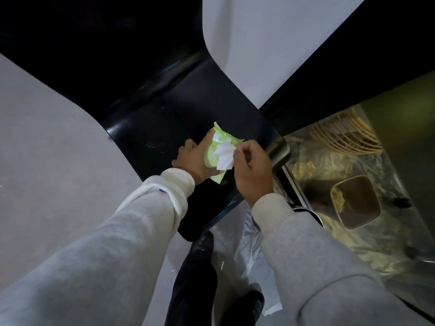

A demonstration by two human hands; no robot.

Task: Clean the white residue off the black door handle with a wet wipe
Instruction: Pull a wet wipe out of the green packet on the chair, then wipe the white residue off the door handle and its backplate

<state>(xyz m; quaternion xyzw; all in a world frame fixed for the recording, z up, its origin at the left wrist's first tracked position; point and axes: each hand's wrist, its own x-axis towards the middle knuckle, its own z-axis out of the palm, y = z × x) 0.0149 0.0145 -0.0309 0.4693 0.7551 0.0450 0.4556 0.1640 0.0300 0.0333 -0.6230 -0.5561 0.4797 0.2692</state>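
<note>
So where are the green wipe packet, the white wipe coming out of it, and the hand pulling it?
green wipe packet point(213, 161): head view, on its lower green face.
white wipe point(223, 156): head view, middle of the fanned sheet.
right hand point(253, 170): head view, back of the hand.

Glossy plastic wipe pack point(217, 147), matt cloth sleeve point(150, 208)
</note>
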